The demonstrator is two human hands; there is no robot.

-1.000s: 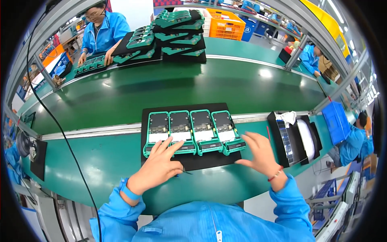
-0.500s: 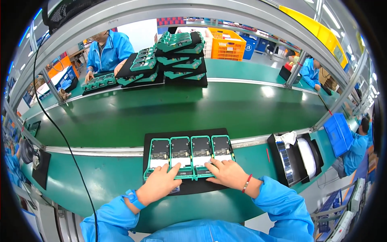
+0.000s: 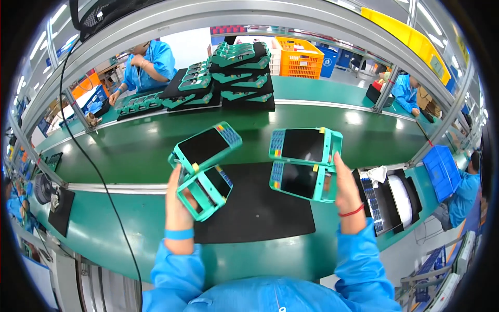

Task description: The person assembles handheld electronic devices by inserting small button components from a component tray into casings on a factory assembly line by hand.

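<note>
I see left hand (image 3: 178, 208) holding pair of green-framed handheld devices with black screens (image 3: 204, 147), left of frame centre, tilted. Right hand (image 3: 347, 190) grips second pair of green-framed devices (image 3: 304, 144), right of centre, one above other, keypads facing left. At lower centre, flat black rectangular mat (image 3: 254, 221) lies on glossy green counter (image 3: 119, 221). Far right, blue plastic bin (image 3: 442, 171).

Mat (image 3: 257, 221) on table (image 3: 125, 231), devices (image 3: 302, 145) held above (two left, two right), bin (image 3: 442, 174) far right; device stacks (image 3: 243, 78) behind
</note>
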